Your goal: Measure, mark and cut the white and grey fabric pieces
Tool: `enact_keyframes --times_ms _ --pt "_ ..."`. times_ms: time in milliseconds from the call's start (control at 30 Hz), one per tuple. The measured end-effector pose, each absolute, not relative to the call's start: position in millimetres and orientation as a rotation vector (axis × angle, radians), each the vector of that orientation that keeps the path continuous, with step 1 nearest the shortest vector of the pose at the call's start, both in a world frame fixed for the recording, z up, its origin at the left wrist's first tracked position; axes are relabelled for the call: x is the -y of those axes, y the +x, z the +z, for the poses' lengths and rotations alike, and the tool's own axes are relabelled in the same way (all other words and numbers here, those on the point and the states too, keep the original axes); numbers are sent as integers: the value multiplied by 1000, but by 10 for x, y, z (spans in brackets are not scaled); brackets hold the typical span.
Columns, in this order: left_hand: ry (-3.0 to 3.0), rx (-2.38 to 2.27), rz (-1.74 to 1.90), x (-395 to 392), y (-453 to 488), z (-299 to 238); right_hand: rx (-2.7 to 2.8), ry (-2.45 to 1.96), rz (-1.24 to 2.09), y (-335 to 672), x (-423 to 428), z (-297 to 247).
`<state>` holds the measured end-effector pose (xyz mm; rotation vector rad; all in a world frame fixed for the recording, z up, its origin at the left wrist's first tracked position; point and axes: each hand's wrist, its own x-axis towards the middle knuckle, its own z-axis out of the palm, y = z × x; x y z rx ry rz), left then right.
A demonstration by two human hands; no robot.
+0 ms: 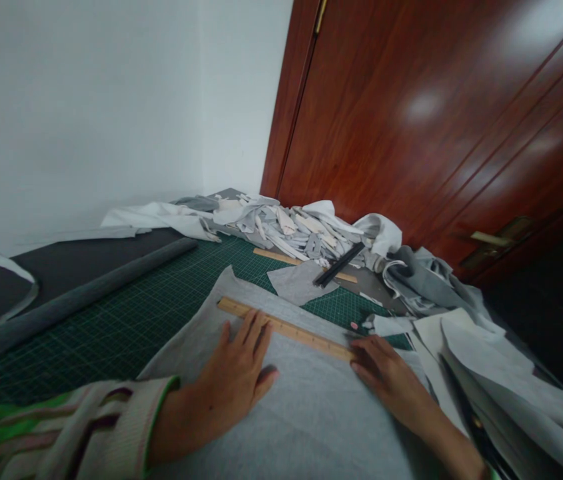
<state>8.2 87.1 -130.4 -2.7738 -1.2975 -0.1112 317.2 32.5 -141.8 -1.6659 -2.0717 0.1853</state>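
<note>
A wooden ruler (301,335) lies slantwise across a large piece of light grey cloth (291,407). My left hand (236,367) rests flat, fingers spread, with its fingertips on the ruler towards its left end. At the other end, my right hand (386,373) has its thumb and fingers around the ruler's tip. A thin dark thing shows by the right fingertips, too small to make out. Under the cloth is a green cutting mat (161,287) with a grid.
A heap of grey and white scraps (301,230) lies at the back, near a second wooden ruler (276,255) and black strips (338,265). A dark grey roll (91,290) lies on the left. Loose sheets (506,380) hang at right. A wooden door (411,120) stands behind.
</note>
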Motion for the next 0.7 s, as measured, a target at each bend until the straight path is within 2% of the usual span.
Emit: enact_keyframes --times_ms 467,700 --pt "-2716 1314 30 -921 82 -1236 1995 -1554 8 3132 -438 -1613" --pt "-2644 1306 35 -942 66 -1293 1976 -1520 48 3146 -425 -1617"
